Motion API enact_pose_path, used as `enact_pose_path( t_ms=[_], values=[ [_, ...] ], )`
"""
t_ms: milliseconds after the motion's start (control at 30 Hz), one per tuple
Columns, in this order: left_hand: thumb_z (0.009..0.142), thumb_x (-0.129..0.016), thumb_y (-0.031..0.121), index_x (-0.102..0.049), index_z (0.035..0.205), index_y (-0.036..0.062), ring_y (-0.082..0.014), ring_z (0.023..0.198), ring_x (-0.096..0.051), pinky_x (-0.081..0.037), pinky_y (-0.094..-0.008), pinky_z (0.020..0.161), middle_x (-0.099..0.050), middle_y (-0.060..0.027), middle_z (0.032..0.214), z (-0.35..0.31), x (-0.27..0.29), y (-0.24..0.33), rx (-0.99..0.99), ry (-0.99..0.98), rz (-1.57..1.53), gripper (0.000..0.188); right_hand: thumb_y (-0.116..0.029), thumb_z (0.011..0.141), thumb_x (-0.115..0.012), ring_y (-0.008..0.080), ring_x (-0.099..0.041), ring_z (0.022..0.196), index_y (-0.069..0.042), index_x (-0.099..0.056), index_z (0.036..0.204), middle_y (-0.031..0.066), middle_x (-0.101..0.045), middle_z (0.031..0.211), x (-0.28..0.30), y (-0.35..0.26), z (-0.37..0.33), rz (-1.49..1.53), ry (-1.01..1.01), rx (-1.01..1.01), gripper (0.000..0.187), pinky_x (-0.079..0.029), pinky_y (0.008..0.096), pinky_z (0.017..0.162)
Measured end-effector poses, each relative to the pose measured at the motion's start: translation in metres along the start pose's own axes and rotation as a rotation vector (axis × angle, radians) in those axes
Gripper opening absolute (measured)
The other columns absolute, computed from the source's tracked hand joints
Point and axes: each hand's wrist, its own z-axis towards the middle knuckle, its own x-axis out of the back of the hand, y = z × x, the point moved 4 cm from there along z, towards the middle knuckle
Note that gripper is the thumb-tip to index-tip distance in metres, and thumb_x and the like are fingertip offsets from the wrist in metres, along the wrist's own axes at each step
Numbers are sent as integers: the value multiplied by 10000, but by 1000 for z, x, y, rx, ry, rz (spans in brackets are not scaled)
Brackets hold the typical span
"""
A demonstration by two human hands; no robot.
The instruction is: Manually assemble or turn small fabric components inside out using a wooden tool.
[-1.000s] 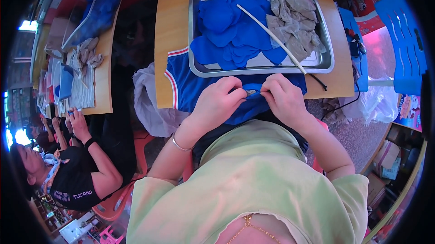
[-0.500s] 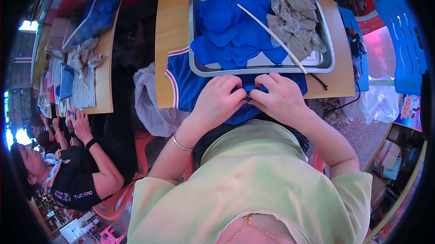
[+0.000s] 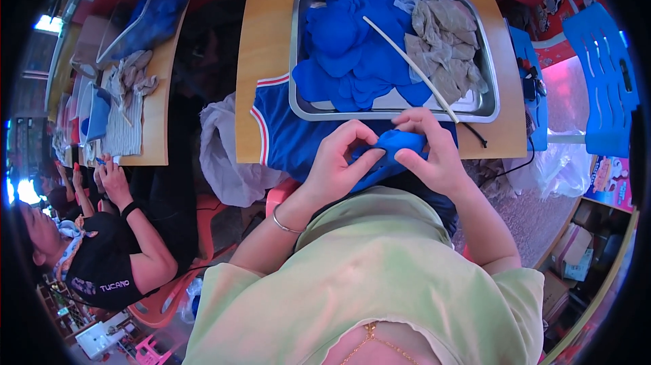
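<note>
Just in front of my body, a small bunched piece of blue fabric (image 3: 401, 141) is between my two hands. My left hand (image 3: 344, 156) pinches its left edge between thumb and forefinger. Curled around its right side is my right hand (image 3: 437, 151), its fingers over the top and thumb below. Under my hands lies a blue garment (image 3: 285, 131) with red and white trim, draped over the table edge. Beyond it stands a metal tray (image 3: 325, 115) with a pile of flat blue fabric pieces (image 3: 349, 39) and a crumpled beige cloth (image 3: 444, 36). A pale stick (image 3: 410, 65) slants across the tray.
The wooden table (image 3: 261, 39) carries the tray. A thin black cord (image 3: 477, 131) lies at its right. A blue plastic chair (image 3: 600, 80) stands on the right. A person (image 3: 129, 250) sits to the left at another table (image 3: 157, 121). White cloth (image 3: 227, 148) hangs beside my table.
My hands have moved slightly apart, the right one turning and opening around the blue fabric, which now shows bunched up between them. The view has shifted a little.
</note>
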Motion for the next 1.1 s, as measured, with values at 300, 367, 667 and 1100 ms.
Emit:
enact_pose_path(
  t_ms=[300,367,667,1100],
  values=[
    [957,-485,359,-420,1274,44,-165,1160,-479,-390,-320,998,-522,-94,1202,12,-16,15,72,3,-745,452,-122,759,-706,170,-557,674,-25,-569,864,77,-570,753,29,-44,22,59,33,84,198,-438,278,612],
    [890,-297,655,-298,1396,24,-238,1299,-366,-267,-414,1099,-407,-130,1380,18,-26,15,216,-106,-1052,809,-101,736,-715,158,-557,681,-27,-564,862,73,-574,768,27,-58,20,1146,-346,-34,211,-444,292,615],
    [833,-173,754,-245,1435,41,-255,1347,-286,-158,-421,1142,-331,-107,1446,22,-32,30,269,-123,-1347,936,-158,785,-703,220,-584,617,-33,-543,813,106,-584,766,35,-70,42,1066,-484,79,204,-445,313,537],
    [834,-146,758,-332,1389,51,-265,1313,-324,-177,-416,1139,-420,-120,1364,36,-31,43,258,-137,-1577,918,-125,684,-753,263,-573,773,-96,-612,969,77,-569,861,7,-68,69,-707,-37,428,319,-475,313,656]
  ],
)
